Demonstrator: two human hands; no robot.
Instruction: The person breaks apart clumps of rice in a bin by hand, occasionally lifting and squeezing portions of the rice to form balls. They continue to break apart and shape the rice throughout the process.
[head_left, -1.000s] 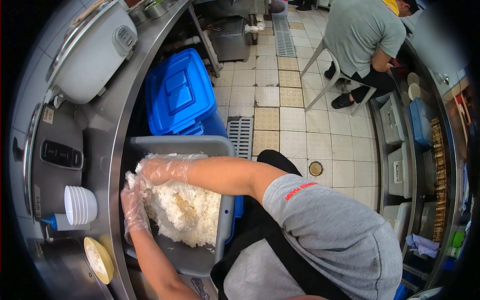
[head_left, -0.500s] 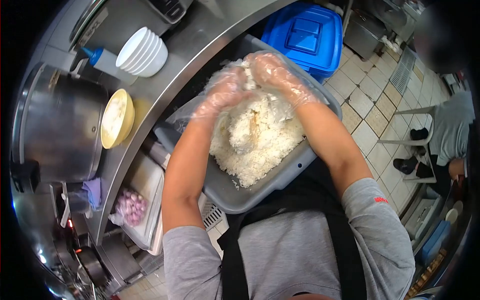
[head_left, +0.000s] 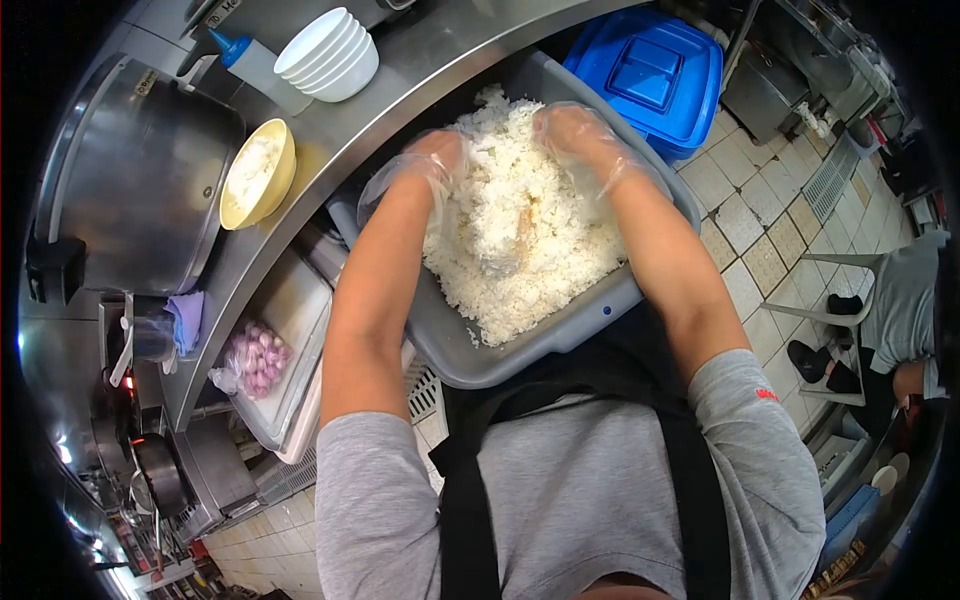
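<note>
A deep grey plastic tub (head_left: pixel 465 372) holds a large heap of cooked white rice (head_left: pixel 520 200), with a brownish patch near its middle. Loose, clear plastic gloves cover both of my hands. My left hand (head_left: pixel 440 155) is at the left side of the heap, touching the rice. On the far right side, my right hand (head_left: pixel 570 132) is pushed into the rice. The fingers of both hands are mostly hidden by rice and glove, so their grip does not show.
Left of the tub, a steel counter (head_left: pixel 425 75) carries stacked white bowls (head_left: pixel 335 60), a yellow bowl (head_left: pixel 270 190), a blue-capped bottle (head_left: pixel 262 72) and a big steel pot (head_left: pixel 150 170). A blue-lidded bin (head_left: pixel 650 75) stands behind. Bagged shallots (head_left: pixel 258 360) lie lower left. Someone sits right (head_left: pixel 900 310).
My hands, which were close together over the far end of the rice, have spread apart to its two sides and gone lower. The camera view has shifted slightly.
</note>
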